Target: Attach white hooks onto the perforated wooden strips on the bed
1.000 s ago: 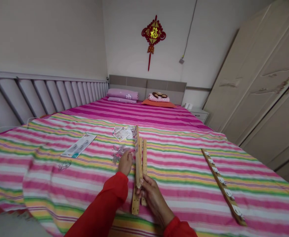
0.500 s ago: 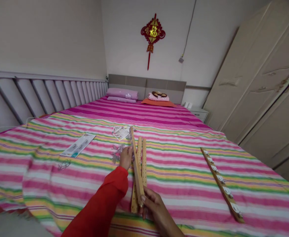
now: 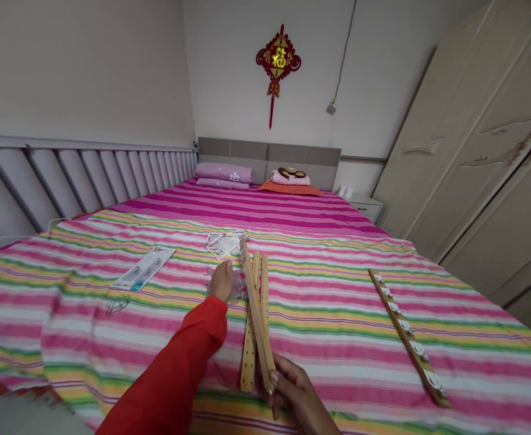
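Right hand (image 3: 299, 396): clamped on the lower end of a wooden strip (image 3: 257, 320), which tilts across the others.
Left hand (image 3: 221, 282): on a clear plastic packet (image 3: 238, 289), apart from the right.
Below: two perforated wooden strips (image 3: 249, 344), on a striped bedspread (image 3: 66, 338).
Right: hook rail (image 3: 405, 335), on the bedspread.
Left: carded hardware pack (image 3: 142, 269).

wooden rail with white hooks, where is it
In the head view the hook rail lies diagonally on the striped quilt, right of the right hand and the perforated wooden strips, by the cream wardrobe.
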Motion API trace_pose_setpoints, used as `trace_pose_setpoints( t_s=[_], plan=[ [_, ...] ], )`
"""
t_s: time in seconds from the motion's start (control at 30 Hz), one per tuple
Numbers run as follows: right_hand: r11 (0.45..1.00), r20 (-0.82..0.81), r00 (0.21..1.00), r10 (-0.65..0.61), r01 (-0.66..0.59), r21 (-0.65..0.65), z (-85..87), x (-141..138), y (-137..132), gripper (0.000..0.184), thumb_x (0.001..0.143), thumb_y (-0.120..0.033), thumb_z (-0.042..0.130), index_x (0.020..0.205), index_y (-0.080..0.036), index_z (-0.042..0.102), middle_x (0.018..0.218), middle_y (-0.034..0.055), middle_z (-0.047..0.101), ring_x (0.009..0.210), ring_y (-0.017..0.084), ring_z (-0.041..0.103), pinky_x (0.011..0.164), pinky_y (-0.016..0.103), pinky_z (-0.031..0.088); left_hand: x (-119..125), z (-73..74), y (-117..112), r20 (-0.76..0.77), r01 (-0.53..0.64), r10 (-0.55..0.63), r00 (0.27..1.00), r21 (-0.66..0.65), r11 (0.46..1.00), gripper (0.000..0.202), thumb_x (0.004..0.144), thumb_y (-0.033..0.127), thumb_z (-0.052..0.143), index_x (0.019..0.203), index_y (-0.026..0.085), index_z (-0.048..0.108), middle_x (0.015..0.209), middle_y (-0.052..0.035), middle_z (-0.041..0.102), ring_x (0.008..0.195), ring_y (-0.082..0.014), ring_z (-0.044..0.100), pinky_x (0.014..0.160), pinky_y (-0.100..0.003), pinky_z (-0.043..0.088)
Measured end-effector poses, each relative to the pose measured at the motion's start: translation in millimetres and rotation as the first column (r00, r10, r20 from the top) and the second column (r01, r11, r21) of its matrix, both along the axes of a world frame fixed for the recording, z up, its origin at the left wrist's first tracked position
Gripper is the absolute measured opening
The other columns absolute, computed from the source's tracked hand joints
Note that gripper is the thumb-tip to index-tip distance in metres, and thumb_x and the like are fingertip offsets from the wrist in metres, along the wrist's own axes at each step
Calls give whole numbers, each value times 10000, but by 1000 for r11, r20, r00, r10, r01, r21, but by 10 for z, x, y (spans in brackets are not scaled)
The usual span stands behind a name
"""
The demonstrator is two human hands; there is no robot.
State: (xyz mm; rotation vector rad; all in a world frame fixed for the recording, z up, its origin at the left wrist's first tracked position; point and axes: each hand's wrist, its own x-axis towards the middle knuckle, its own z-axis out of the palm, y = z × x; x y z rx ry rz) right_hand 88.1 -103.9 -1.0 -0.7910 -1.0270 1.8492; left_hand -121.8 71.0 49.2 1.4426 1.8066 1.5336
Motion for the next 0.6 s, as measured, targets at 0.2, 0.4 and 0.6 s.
trace_pose_setpoints(
  t_s=[0.2, 0.4, 0.6],
  plan=[
    [995, 91, 992, 89, -93, 39, -54, 54, -165, 567, 712, -462, 734, 1192, -180, 628, 666, -11, 550, 477, 91, 513, 452, 206, 424, 29, 66, 167, 54, -90, 91, 994, -30, 996, 376, 856, 537, 380, 842, 208, 563, 788, -82, 660, 832, -235, 629, 706, -324, 448],
    [990, 131, 983, 128, -134, 37, -172, 134, -316, 541, 701, -441, 747, 1185, -218, 654, 710, 6, 600, 549, 94, 459, 525, 206, 392, -76, 95, 189, 59, -136, 139, 988, -60, 989, 428, 889, 522, 260, 691, 232, 506, 622, -61, 584, 651, -239, 601, 576, -324, 404],
    [998, 42, 997, 59, -59, -4, -252, 216, -392, 524, 677, -428, 762, 1143, -200, 682, 626, -7, 550, 528, 112, 432, 540, 237, 366, -183, 69, 157, 16, -143, 145, 989, -81, 986, 322, 884, 373, 303, 601, 257, 403, 540, -14, 482, 544, -204, 525, 529, -305, 366]
  ],
)
